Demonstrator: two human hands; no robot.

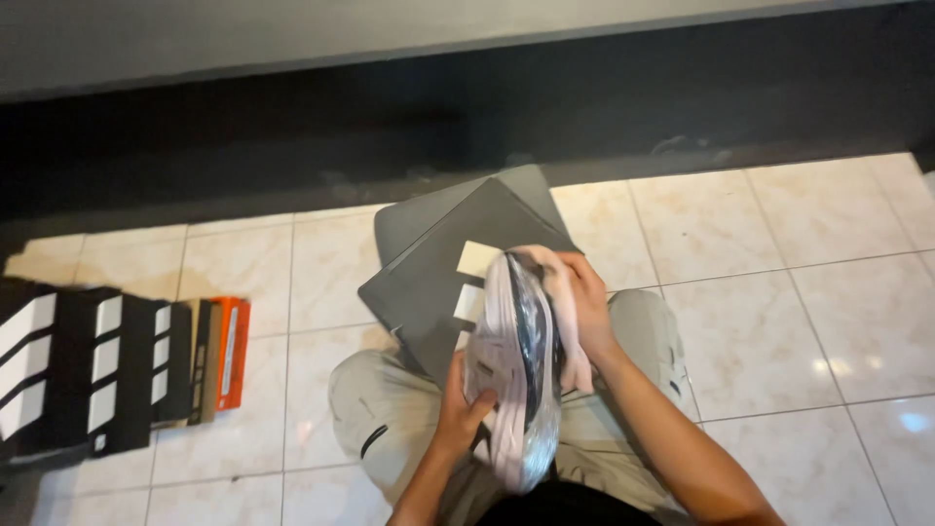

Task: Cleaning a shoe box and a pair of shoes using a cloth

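- The left hand [460, 409] is gripping a pale sneaker [511, 375] over the lap.
- The right hand [582, 302] is pressing a pinkish cloth [563, 292] on the sneaker's top.
- Grey boxes [438, 253] are lying behind on the tiled floor [779, 312].

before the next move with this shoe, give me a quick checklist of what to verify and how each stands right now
1. Left hand grips the shoe at its lower end: ok.
2. Right hand presses a pale cloth against the shoe's upper side: ok.
3. Shoe held off the floor, above the lap: ok.
4. Grey shoebox lies beyond the knees on the tiled floor, within view: ok.
5. Whether the shoe's surface is clean: cannot tell, it is blurred.
6. Row of black and orange boxes stands apart on the left, away from both hands: ok.
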